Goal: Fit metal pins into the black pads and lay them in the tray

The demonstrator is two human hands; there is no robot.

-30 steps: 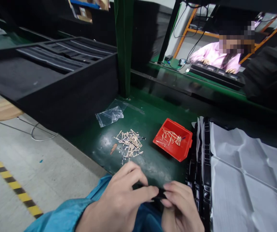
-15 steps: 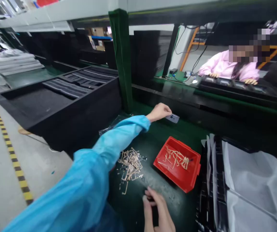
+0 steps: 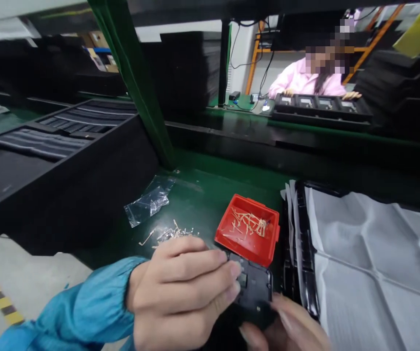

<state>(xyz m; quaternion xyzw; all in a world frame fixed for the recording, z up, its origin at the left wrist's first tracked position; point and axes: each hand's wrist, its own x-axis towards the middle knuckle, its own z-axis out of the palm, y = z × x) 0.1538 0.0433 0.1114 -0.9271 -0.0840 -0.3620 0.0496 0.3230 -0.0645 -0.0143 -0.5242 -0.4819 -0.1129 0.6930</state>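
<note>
Close in front of me, a flat black phone-sized panel [image 3: 255,287] with a small greyish window is held between both hands. My left hand [image 3: 186,295], in a blue sleeve, has its fingers bent over the panel's left side, hiding that part. On the right edge and lower corner, my right hand [image 3: 286,324] grips it with thumb and fingers. Just beyond the panel stands a red tray [image 3: 244,246] with several thin cream-coloured strips [image 3: 248,222] inside. A pile of similar small strips [image 3: 175,233] lies on the green bench, partly hidden behind my left hand.
Clear plastic bags [image 3: 151,200] lie on the bench. A large black bin [image 3: 96,170] stands left, beside a green post [image 3: 136,83]. At right are stacked black trays with white sheets [image 3: 374,258]. Across the bench, a person in pink [image 3: 293,78] handles a black tray [image 3: 319,114].
My left hand, earlier stretched far forward with a thin grey plate, has come back close to me. Both hands now meet on the black panel. The view has shifted right.
</note>
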